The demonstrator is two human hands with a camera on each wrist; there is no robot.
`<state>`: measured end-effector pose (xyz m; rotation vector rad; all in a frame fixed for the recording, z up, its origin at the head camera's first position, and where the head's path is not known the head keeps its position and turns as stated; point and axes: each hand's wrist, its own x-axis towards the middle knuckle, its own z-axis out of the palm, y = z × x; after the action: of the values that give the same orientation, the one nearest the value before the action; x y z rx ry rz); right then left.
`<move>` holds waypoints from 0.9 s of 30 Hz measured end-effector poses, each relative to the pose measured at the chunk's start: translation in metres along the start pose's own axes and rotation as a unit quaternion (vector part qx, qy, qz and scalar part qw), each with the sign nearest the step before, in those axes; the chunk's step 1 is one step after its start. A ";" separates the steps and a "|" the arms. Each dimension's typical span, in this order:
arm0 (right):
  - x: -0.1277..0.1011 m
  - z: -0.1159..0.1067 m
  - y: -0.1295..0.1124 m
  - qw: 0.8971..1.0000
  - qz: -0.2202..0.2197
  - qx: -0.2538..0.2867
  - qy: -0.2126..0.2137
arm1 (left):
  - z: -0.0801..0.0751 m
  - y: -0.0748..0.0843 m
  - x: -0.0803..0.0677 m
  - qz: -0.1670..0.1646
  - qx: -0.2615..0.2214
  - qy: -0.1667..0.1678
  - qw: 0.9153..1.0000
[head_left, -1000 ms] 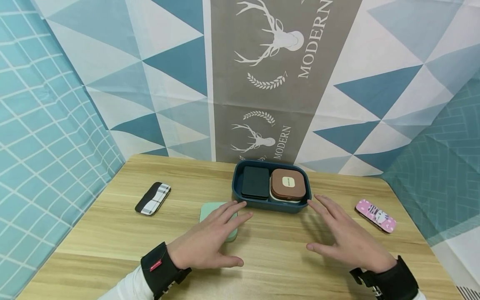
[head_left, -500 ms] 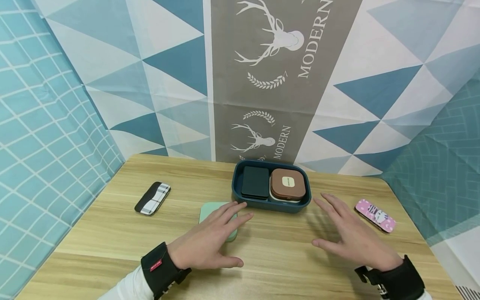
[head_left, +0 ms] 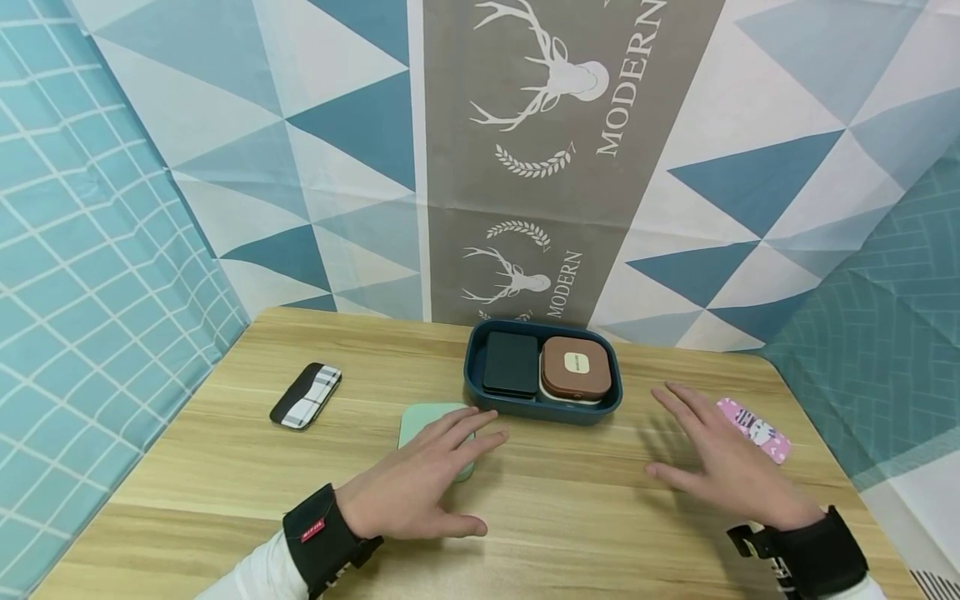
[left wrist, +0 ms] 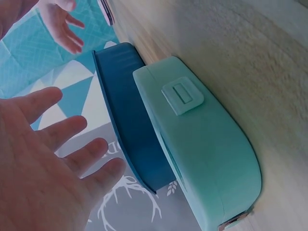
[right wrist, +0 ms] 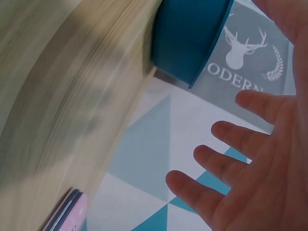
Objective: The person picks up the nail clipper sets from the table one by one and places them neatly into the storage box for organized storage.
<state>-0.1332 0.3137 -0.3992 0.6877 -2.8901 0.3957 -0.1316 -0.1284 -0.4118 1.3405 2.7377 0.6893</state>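
Note:
My left hand [head_left: 420, 483] hovers over a mint-green box [head_left: 431, 417], fingers spread and holding nothing; the hand hides part of it. In the left wrist view that box [left wrist: 202, 144] shows a raised latch-like tab on its side. My right hand [head_left: 731, 467] is in the air with spread fingers, between a dark blue tray [head_left: 540, 408] and a pink case with a cartoon figure [head_left: 761, 433], which it partly covers. Inside the tray lie a flat dark green square item [head_left: 512, 364] on the left and a brown rounded square case [head_left: 576, 368] with a cream label on the right.
A black and plaid case [head_left: 306, 397] lies at the left of the wooden table [head_left: 555, 533]. Behind the tray rises a patterned wall covering [head_left: 517, 167] with deer heads and triangles. Tile-patterned sheets [head_left: 97, 208] flank the table.
My right hand has moved rightward, away from the tray and toward the pink case, now covering part of it. My left hand and the objects stay in place.

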 end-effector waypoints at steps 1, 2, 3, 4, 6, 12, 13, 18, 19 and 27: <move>0.000 0.000 0.002 1.000 0.000 -0.003 0.002 | 0.000 0.000 0.000 0.000 0.001 -0.002 1.000; 0.000 0.000 0.004 1.000 0.002 -0.005 0.003 | 0.000 0.000 0.000 -0.001 0.001 -0.003 1.000; -0.001 0.000 0.005 1.000 0.003 -0.006 0.004 | 0.001 0.001 0.000 -0.001 0.002 -0.005 1.000; -0.001 -0.001 0.007 1.000 0.005 -0.008 0.005 | 0.001 0.001 0.000 0.000 0.004 -0.006 1.000; -0.001 -0.001 0.010 1.000 0.005 -0.013 0.004 | 0.001 0.001 0.000 0.002 0.005 -0.006 1.000; -0.002 -0.003 0.020 1.000 0.008 -0.011 0.004 | 0.002 0.002 0.000 0.006 0.007 -0.004 1.000; -0.002 -0.003 0.022 1.000 0.009 -0.010 0.004 | 0.002 0.002 0.000 0.006 0.008 -0.004 1.000; -0.004 -0.004 0.030 1.000 0.015 -0.011 0.008 | 0.002 0.002 0.000 0.006 0.002 -0.010 1.000; -0.004 -0.004 0.032 1.000 0.016 -0.014 0.009 | 0.002 0.002 -0.001 0.006 0.001 -0.011 1.000; -0.006 -0.003 0.047 0.999 0.023 -0.026 0.020 | 0.004 0.002 -0.001 0.007 -0.005 -0.012 1.000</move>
<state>-0.1494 0.3574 -0.4075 0.5992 -2.8717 0.3350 -0.1287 -0.1272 -0.4150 1.3583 2.7044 0.6824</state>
